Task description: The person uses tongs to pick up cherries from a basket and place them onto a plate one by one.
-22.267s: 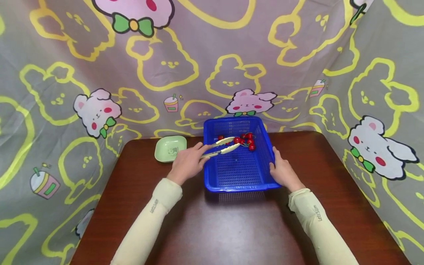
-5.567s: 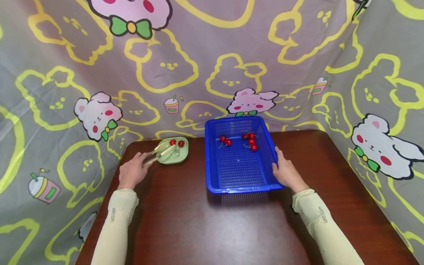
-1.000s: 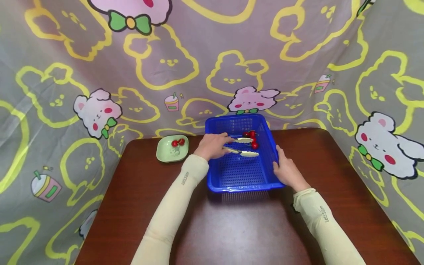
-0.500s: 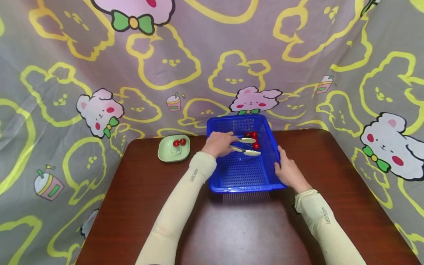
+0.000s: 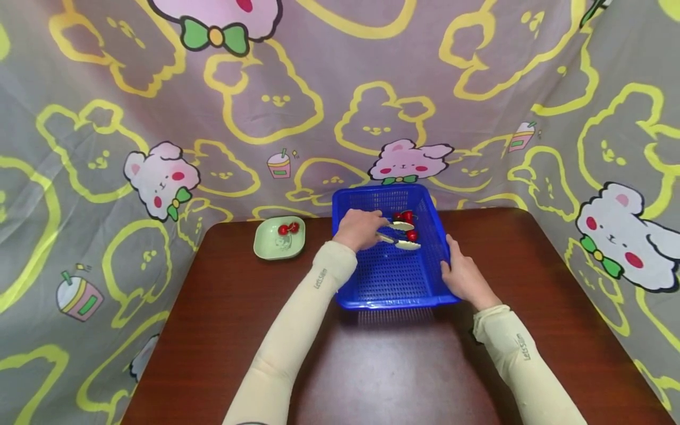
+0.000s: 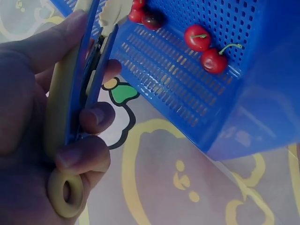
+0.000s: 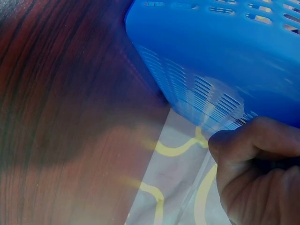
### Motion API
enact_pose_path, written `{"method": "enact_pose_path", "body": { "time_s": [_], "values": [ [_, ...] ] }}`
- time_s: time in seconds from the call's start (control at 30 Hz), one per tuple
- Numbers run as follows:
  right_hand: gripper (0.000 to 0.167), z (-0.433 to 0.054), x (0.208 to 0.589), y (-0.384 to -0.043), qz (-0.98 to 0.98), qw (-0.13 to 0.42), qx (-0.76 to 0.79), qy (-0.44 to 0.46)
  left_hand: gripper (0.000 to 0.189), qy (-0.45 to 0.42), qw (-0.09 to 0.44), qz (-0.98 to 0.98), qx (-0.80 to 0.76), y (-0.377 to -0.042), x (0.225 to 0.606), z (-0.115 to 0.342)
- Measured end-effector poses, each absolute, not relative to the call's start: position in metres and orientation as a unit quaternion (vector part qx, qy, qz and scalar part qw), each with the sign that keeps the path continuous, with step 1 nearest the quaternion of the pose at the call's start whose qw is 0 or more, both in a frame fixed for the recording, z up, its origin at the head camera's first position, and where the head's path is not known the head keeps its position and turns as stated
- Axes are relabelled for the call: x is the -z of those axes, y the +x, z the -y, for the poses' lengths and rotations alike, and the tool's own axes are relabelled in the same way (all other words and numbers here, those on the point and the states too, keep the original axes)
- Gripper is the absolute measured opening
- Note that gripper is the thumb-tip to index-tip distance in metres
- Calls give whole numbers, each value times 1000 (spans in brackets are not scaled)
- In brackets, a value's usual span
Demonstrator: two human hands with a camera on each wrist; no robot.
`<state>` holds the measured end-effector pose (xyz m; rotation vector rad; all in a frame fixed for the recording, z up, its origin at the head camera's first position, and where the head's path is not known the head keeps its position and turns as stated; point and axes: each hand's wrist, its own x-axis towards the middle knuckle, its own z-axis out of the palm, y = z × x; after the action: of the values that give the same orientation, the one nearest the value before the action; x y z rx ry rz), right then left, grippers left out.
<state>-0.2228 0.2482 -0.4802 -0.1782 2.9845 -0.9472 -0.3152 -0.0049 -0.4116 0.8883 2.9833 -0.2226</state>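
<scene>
My left hand (image 5: 360,229) grips a pair of cream-tipped kitchen tongs (image 6: 63,93), reaching over the blue plastic basket (image 5: 393,304). The tongs' arms stand spread beside the cherries at the basket's far right, with a red cherry (image 5: 411,235) at the tips; whether they touch it I cannot tell. Behind it lies another cherry (image 5: 408,216) among more. In the left wrist view, a cherry with a green stem (image 6: 213,61) and its neighbour lie near the basket wall; my left hand hides them in the head view. My right hand (image 5: 467,276) holds the basket's right rim.
A pale green dish (image 5: 265,251) with two cherries (image 5: 288,228) stands left of the basket, near the table's back edge. The dark brown wooden table (image 5: 228,330) meets patterned cloth (image 5: 297,71) at the back and sides.
Over the last second my left hand and the tongs moved slightly right, toward the cherries. My right hand stayed on the basket. The dish, bare in the oldest frame, now holds two cherries.
</scene>
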Motion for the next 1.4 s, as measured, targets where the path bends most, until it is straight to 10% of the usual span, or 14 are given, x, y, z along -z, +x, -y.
{"method": "enact_pose_path", "body": {
  "time_s": [1.4],
  "values": [
    [68, -246, 477, -223, -952, 12, 302, -54, 35, 292, -15, -956, 2, -310, 403, 29]
  ]
}}
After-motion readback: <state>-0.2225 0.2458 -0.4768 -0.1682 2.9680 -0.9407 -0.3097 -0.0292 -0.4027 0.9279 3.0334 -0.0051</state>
